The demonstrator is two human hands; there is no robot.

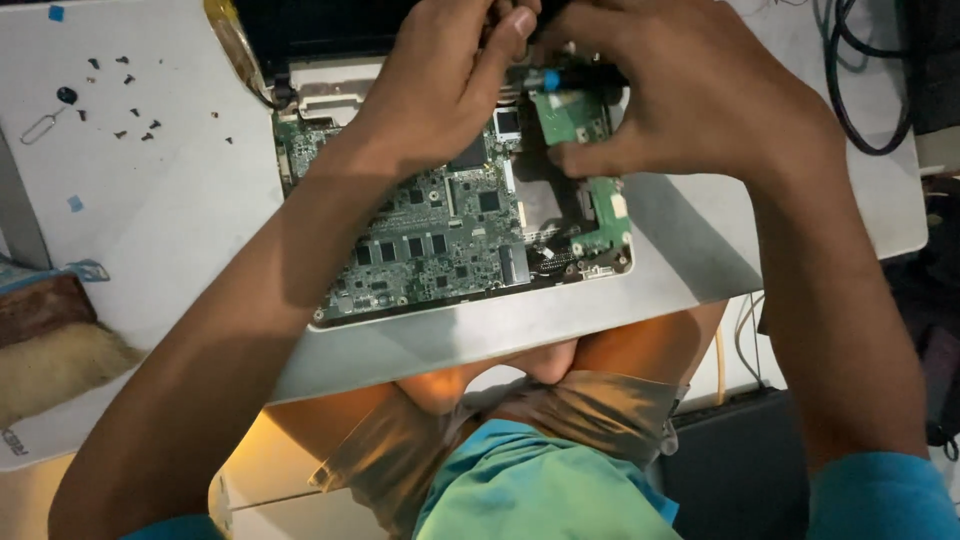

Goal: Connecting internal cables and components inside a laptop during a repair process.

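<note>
Right hand (pixel 690 90) pinches a small green board (pixel 572 118); left hand (pixel 440 80) grips a screwdriver (pixel 560 78), its tip hidden.

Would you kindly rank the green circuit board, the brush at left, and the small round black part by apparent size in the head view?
1. Green circuit board
2. Brush, partly cut off
3. Round black part

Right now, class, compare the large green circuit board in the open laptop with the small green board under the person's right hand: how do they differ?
The large circuit board lies flat in the open laptop base, dense with black chips; the small green board is far smaller and carries few parts. The right hand pinches the small board's edge, while the left hand only hovers over the large one's top. Both are green.
</note>
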